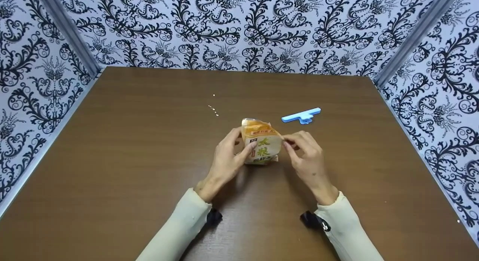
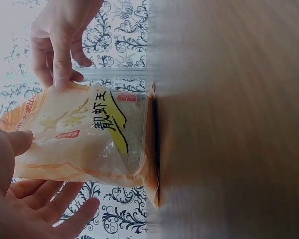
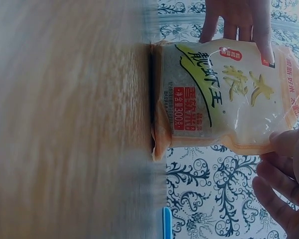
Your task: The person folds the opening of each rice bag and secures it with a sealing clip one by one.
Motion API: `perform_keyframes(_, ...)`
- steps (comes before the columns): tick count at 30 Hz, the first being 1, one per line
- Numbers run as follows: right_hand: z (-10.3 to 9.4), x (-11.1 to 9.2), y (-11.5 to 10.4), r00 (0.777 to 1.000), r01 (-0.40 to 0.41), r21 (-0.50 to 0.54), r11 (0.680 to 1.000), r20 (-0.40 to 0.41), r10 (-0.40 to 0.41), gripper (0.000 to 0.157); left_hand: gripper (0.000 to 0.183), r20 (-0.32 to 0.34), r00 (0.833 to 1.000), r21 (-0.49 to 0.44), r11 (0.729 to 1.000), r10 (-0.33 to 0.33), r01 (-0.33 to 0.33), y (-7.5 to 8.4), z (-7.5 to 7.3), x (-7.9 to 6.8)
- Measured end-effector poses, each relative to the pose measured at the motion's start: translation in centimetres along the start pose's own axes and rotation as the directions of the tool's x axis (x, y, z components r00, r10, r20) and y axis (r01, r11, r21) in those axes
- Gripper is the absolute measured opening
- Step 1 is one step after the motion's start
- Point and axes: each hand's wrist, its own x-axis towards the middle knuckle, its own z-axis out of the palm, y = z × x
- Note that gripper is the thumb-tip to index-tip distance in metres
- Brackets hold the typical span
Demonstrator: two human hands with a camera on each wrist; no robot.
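A bag of rice [image 1: 262,143] with an orange top and a clear lower part stands upright on the table near its middle. White grains show through the clear part in the left wrist view [image 2: 135,124]. My left hand [image 1: 226,154] holds the bag from the left, thumb on the printed front and fingers behind it. With thumb and fingertips, my right hand [image 1: 307,158] pinches the bag's right edge near the top. From the right wrist, the printed front of the bag [image 3: 229,94] shows, its bottom resting on the tabletop.
A blue bag clip [image 1: 301,116] lies behind the right hand. Several small white grains [image 1: 213,110] are scattered on the brown table [image 1: 131,141] beyond the bag. Patterned walls [image 1: 239,33] stand behind the table and at both sides.
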Motion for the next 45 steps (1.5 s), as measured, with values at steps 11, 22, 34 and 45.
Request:
perform_keyframes(11,-0.1,-0.1,-0.1,1.000,-0.002,-0.024,1.000,0.023,0.002,0.015,0.039,-0.032,0.996,-0.151,0.985,-0.084,0.078,0.4,0.7,0.6)
perform_keyframes(22,-0.2,0.2,0.1,0.999,0.013,-0.061,0.998,0.032,-0.011,0.014,0.038,-0.020,0.987,-0.322,0.935,-0.162,0.147,1.2,1.5,1.3)
perform_keyframes(34,0.0,-0.4,0.2,0.999,0.032,-0.069,0.997,0.011,-0.031,0.012,0.033,-0.040,0.968,-0.459,0.865,-0.247,0.202,1.7,2.3,1.4)
perform_keyframes(45,0.0,-0.2,0.1,1.000,0.028,-0.048,0.998,0.009,-0.028,0.014,0.032,-0.067,0.952,-0.484,0.844,-0.299,0.231,2.1,2.5,1.9)
